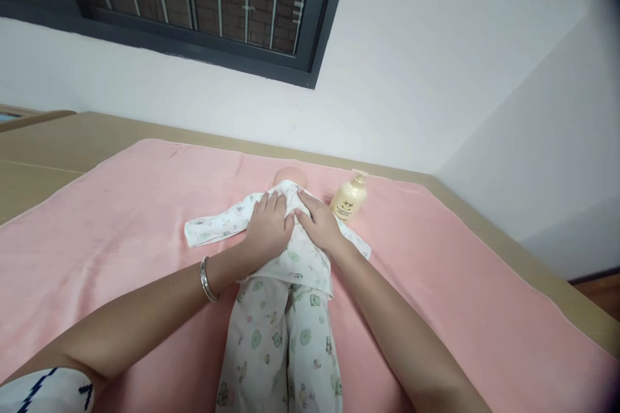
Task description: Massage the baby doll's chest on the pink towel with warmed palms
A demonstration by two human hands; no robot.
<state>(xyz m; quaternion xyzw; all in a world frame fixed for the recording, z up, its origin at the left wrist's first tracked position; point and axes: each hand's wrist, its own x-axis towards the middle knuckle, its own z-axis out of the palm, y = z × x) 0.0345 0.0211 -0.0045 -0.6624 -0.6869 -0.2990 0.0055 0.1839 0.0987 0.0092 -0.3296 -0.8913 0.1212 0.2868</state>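
- from where i sit, my left hand (268,224) lies palm down on the printed white shirt (307,268), fingers stretched out and nearly side by side, thumb held apart.
- my right hand (320,224) rests on the same shirt, thumb and fingers spread; i see no pinch in either of the two, and the thumbs nearly meet.
- the shirt lies mid-scene, one sleeve (213,230) stretched out to the left, the other partly under my right arm.
- printed trousers (310,339) run from its hem to the near edge.
- a rounded pinkish form (290,175) shows just past the collar.
- a cream pump bottle (347,199) stands right of my right hand.
- all this sits on a pink blanket (145,206); beyond are a white wall (402,77) and a dark-framed window (310,64).
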